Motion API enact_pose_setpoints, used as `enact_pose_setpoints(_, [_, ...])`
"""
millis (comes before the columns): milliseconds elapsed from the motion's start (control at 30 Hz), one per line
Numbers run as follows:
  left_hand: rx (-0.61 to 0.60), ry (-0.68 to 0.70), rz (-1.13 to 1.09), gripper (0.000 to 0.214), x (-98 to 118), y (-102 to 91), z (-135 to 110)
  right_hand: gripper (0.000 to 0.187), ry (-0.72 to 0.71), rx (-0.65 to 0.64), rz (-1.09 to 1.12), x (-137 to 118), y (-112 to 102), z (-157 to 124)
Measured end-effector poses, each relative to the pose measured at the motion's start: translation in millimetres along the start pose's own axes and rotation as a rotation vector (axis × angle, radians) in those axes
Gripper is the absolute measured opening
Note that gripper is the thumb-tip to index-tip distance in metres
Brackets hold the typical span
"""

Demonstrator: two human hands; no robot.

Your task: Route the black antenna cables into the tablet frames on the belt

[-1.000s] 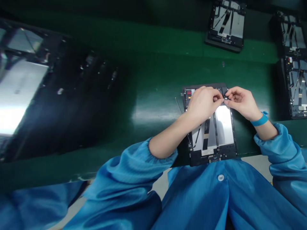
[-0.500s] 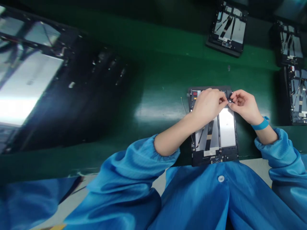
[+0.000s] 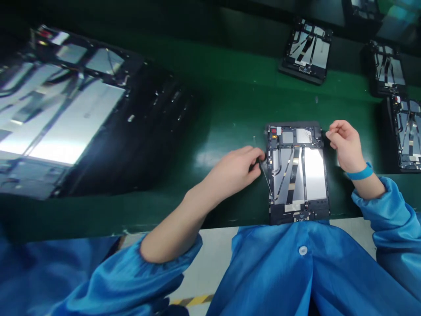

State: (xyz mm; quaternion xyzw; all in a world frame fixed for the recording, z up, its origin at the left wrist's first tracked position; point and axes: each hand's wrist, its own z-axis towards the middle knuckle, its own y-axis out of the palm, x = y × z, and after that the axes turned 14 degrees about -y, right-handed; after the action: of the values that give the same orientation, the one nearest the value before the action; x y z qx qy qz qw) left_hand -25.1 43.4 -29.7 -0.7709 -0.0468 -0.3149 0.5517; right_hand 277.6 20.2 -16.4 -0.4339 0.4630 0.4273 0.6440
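An opened tablet (image 3: 316,175) lies face down near the table's front edge, its silver battery area, black ribbon cables and small boards exposed. At its left side my left hand (image 3: 235,171) has thumb and forefinger closed around a thin wire (image 3: 265,179), which runs down to the tablet's lower left edge. My right hand (image 3: 347,147) is by the upper right corner, fingers curled and fingertips pressed together. A small dark bit shows at those fingertips, too small to name. A blue band (image 3: 360,172) circles the right wrist.
More opened tablets lie around: one (image 3: 307,52) at the back, two (image 3: 388,70) (image 3: 411,131) along the right. A large, blurred opened tablet (image 3: 95,109) fills the left, close to the camera. The green table (image 3: 226,105) ends just in front of my blue coat (image 3: 279,263).
My left hand has drawn back from the tablet's upper right to the thin wire at its left side. My right hand has shifted slightly right, off the corner. The view has moved a little.
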Motion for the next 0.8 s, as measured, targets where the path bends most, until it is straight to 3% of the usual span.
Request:
enact_pose_setpoints(67, [0.036,0.053,-0.024,0.017,-0.2,4.4,-13.5,0.019,-0.089,-0.188,-0.084,-16.7,14.4,-8.0])
enact_pose_setpoints(200, [0.222,0.028,-0.124,0.018,23.3,0.0,-38.5,0.016,-0.229,-0.759,-0.217,-46.4,57.8,-29.5])
enact_pose_setpoints(300, [0.256,0.041,-0.194,0.016,42.4,-7.5,-50.0,0.009,-0.282,-0.964,-0.294,-52.4,72.8,-37.1])
enact_pose_setpoints(367, [0.277,0.018,-0.253,0.021,48.9,-7.3,-54.7,0.013,-0.308,-1.005,-0.296,-50.1,67.6,-35.5])
enact_pose_setpoints(467, [0.257,-0.141,-0.428,0.050,48.6,5.2,-59.7,0.016,-0.372,-1.058,-0.298,-45.3,49.4,-26.4])
enact_pose_setpoints(567, [0.032,-0.243,-0.666,0.069,42.6,25.8,-62.4,0.015,-0.453,-1.052,-0.326,-42.3,40.7,-17.8])
enact_pose_setpoints(667, [-0.143,-0.303,-0.858,0.071,39.3,41.6,-62.6,0.016,-0.517,-0.991,-0.302,-37.6,48.9,-13.0])
enact_pose_setpoints(800, [-0.162,-0.376,-0.995,0.069,41.4,47.1,-61.3,0.017,-0.556,-0.940,-0.330,-27.5,65.0,-8.1])
